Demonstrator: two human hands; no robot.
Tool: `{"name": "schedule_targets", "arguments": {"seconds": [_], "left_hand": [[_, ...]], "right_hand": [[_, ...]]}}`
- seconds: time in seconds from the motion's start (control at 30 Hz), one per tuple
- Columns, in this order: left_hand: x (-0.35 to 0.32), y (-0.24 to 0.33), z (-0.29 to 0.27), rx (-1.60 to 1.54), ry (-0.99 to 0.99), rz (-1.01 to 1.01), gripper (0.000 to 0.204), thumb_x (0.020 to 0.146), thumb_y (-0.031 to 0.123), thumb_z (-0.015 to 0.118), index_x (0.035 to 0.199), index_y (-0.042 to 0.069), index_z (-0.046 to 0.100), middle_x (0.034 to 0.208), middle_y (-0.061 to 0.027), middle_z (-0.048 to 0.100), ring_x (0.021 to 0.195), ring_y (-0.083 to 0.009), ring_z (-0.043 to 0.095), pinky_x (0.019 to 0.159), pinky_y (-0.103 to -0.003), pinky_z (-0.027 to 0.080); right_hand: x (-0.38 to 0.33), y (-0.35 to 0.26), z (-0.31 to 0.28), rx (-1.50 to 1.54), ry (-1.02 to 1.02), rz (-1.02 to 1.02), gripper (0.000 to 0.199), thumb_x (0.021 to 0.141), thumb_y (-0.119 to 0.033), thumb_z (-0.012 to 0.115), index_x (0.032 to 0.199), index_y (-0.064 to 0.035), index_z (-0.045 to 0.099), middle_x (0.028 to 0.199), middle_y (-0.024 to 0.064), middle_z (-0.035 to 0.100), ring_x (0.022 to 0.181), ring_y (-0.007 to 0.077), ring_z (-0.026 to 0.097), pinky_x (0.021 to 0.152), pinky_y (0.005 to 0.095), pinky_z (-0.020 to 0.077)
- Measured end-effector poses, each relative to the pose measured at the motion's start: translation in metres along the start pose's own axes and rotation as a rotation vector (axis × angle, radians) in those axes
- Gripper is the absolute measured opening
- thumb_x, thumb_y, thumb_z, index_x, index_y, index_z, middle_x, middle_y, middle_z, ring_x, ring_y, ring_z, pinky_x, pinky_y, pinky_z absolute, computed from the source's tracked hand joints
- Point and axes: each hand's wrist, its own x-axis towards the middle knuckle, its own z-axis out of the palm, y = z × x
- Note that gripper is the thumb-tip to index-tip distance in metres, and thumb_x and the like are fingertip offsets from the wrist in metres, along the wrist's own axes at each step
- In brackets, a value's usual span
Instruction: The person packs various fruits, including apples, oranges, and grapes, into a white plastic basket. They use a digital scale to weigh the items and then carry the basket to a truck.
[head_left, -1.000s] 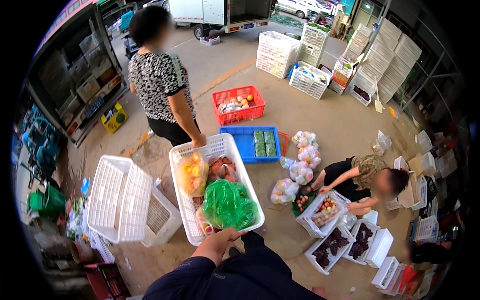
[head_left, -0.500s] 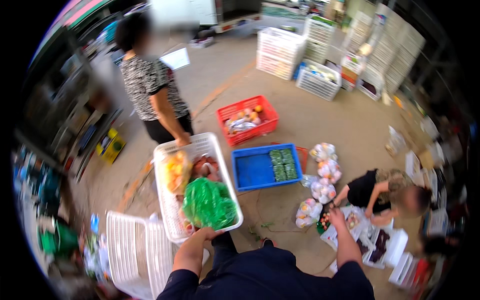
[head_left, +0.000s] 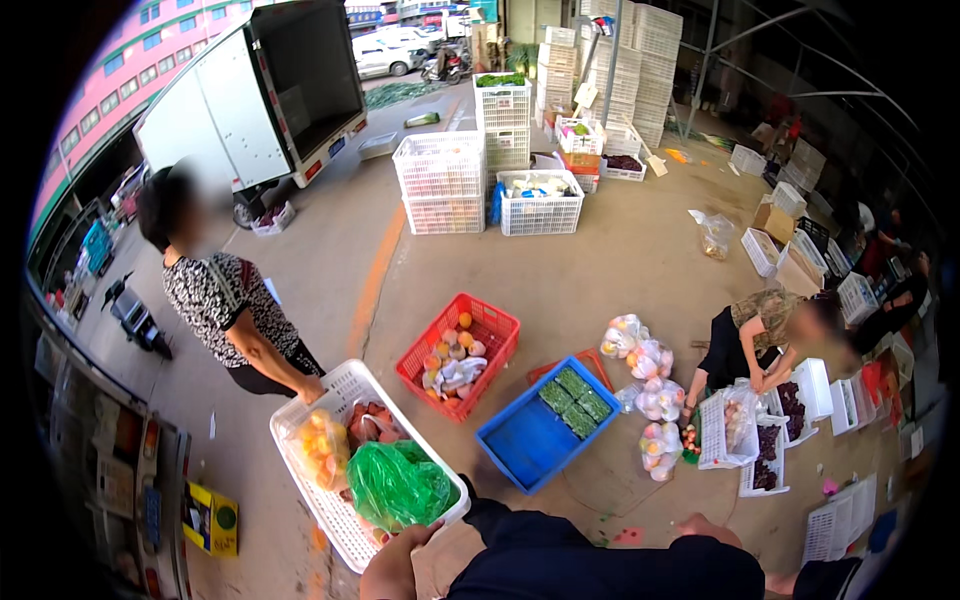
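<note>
My left hand (head_left: 408, 548) grips the near corner of a white plastic crate (head_left: 452, 508). Another person's hand (head_left: 312, 388) has hold of that crate's far end, so it hangs between us. Inside lie a green plastic bag (head_left: 400, 484), a clear bag of orange fruit (head_left: 318, 447) and reddish-brown produce (head_left: 373, 422). Low on the right, close to my body, is my right hand (head_left: 706, 527); it touches nothing I can see, and its fingers do not show clearly. Ahead stands a blue crate (head_left: 515, 453) holding several green packs (head_left: 578, 402).
A red crate (head_left: 412, 367) of round fruit stands beyond the blue one. Bagged fruit (head_left: 660, 400) lines the floor to its right. A person (head_left: 765, 335) crouches by white crates of dark produce (head_left: 768, 455). Farther off are stacked crates (head_left: 440, 180) and a truck (head_left: 240, 110).
My view has tilted up and swung right, bringing in the truck and more floor. The right hand has dropped back toward my body. My left hand keeps its grip on the white crate.
</note>
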Motion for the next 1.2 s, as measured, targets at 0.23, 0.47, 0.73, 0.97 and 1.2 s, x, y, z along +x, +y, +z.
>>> {"name": "schedule_targets", "arguments": {"seconds": [0.23, 0.47, 0.73, 0.97, 1.2], "left_hand": [[0.117, -0.060, -0.169, 0.126, -0.123, -0.020, 0.097, 0.076, 0.082, 0.025, 0.096, -0.004, 0.066, 0.114, -0.0257, 0.058, 0.113, -0.0365, 0.051, 0.099, -0.041, 0.036], [0.163, -0.083, -0.366, 0.058, -0.147, -0.043, 0.103, 0.072, 0.084, 0.031, 0.119, -0.005, 0.054, 0.130, -0.0262, 0.046, 0.126, -0.0365, 0.039, 0.105, -0.040, 0.027], [0.312, -0.123, -0.535, 0.226, -0.279, 0.130, 0.102, 0.070, 0.086, 0.027, 0.111, -0.001, 0.060, 0.121, -0.0257, 0.052, 0.120, -0.0365, 0.044, 0.101, -0.041, 0.032], [0.372, -0.076, -0.707, 0.160, -0.146, 0.127, 0.101, 0.071, 0.086, 0.028, 0.113, -0.001, 0.060, 0.120, -0.0257, 0.054, 0.118, -0.0367, 0.047, 0.099, -0.042, 0.034], [0.487, -0.033, -0.860, 0.147, -0.196, 0.098, 0.099, 0.069, 0.086, 0.033, 0.121, 0.004, 0.056, 0.127, -0.0223, 0.050, 0.123, -0.0340, 0.043, 0.102, -0.041, 0.033]], "right_hand": [[0.090, -0.161, 0.086, -0.544, 0.016, -0.173, 0.009, 0.066, -0.018, 0.062, 0.059, -0.0128, 0.065, 0.057, 0.0080, 0.060, 0.052, 0.0232, 0.058, 0.046, 0.0385, 0.0431], [0.159, -0.529, 0.108, 0.195, 0.245, -0.458, 0.012, 0.074, -0.014, 0.057, 0.073, -0.0054, 0.066, 0.072, 0.0142, 0.064, 0.062, 0.0284, 0.061, 0.056, 0.0386, 0.0484], [0.192, -0.547, 0.216, -1.066, 0.040, -0.417, 0.024, 0.082, -0.025, 0.046, 0.082, -0.0123, 0.066, 0.082, 0.0080, 0.067, 0.076, 0.0253, 0.064, 0.064, 0.0418, 0.0500], [0.133, -0.644, 0.262, -0.298, 0.076, 0.001, 0.019, 0.081, -0.033, 0.050, 0.078, -0.0154, 0.059, 0.070, 0.0045, 0.058, 0.065, 0.0237, 0.056, 0.060, 0.0389, 0.0445], [0.260, -0.838, 0.234, 0.213, 0.045, 0.096, 0.015, 0.080, -0.031, 0.047, 0.081, -0.0169, 0.052, 0.068, 0.0021, 0.052, 0.060, 0.0201, 0.050, 0.051, 0.0321, 0.0381]]}}
